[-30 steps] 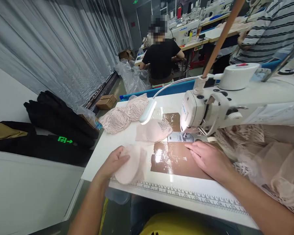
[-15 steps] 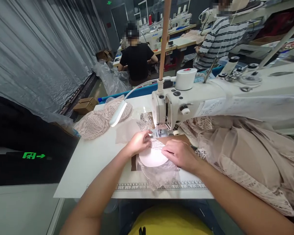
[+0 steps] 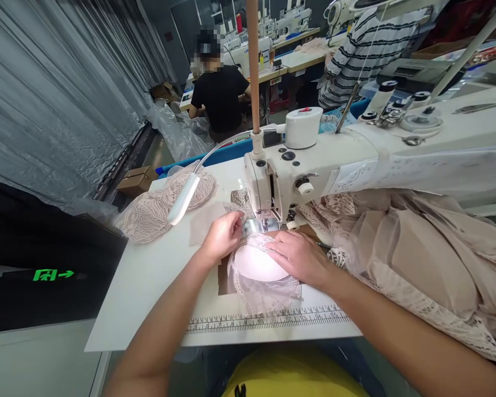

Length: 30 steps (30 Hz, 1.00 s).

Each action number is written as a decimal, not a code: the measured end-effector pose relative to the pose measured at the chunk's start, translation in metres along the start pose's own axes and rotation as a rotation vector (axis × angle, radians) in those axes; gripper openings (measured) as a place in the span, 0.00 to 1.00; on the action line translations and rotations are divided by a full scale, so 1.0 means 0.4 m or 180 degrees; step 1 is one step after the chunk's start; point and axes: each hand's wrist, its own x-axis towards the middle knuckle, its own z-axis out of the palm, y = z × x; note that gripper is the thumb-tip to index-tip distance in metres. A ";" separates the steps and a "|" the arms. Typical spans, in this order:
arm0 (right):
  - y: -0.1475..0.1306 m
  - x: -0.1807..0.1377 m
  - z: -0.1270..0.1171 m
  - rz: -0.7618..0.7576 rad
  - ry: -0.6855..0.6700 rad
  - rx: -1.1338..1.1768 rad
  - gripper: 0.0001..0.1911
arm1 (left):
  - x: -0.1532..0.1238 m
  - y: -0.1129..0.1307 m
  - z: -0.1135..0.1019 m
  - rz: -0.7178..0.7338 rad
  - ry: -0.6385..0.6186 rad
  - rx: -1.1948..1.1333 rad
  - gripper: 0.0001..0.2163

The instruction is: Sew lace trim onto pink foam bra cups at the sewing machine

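A pale padded cup with a lace edge lies on the white table right in front of the sewing machine. My left hand pinches the lace at the cup's far left edge, close to the presser foot. Resting on the cup's right side is my right hand, fingers together and pressing the fabric down. A sheer fabric piece lies just left of my left hand.
A heap of lace cups sits at the table's far left under the gooseneck lamp. Beige lace garments pile up on the right. A ruler strip runs along the front edge. Two people sit at machines behind.
My left hand carried the cup from the table's front left to the needle area. My right hand came onto it. In the last half second both hands nudged it slightly toward the presser foot.
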 end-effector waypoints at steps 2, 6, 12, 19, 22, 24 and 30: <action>-0.004 0.002 -0.001 0.0008 0.0000 -0.0074 0.09 | -0.022 0.025 -0.015 0.0234 0.0238 0.0364 0.09; -0.013 0.002 -0.006 0.0035 -0.0047 -0.0307 0.09 | -0.069 0.073 0.020 0.0794 -0.0346 0.0997 0.09; -0.017 0.003 -0.013 0.0204 -0.0020 -0.0390 0.09 | -0.081 0.066 0.071 0.0916 -0.0663 0.1638 0.14; -0.025 0.008 -0.018 0.0344 -0.0211 -0.0519 0.14 | -0.063 0.051 0.058 0.0929 -0.0708 0.1792 0.19; -0.027 0.007 -0.016 0.0378 -0.0224 -0.0486 0.15 | -0.059 0.046 0.061 0.0858 -0.0791 0.1814 0.21; -0.028 0.008 -0.015 0.0404 -0.0245 -0.0492 0.16 | -0.053 0.042 0.062 0.0843 -0.0835 0.1799 0.22; -0.027 0.011 -0.014 0.0484 -0.0200 -0.0567 0.15 | -0.023 0.020 0.050 0.1082 -0.1038 0.1652 0.23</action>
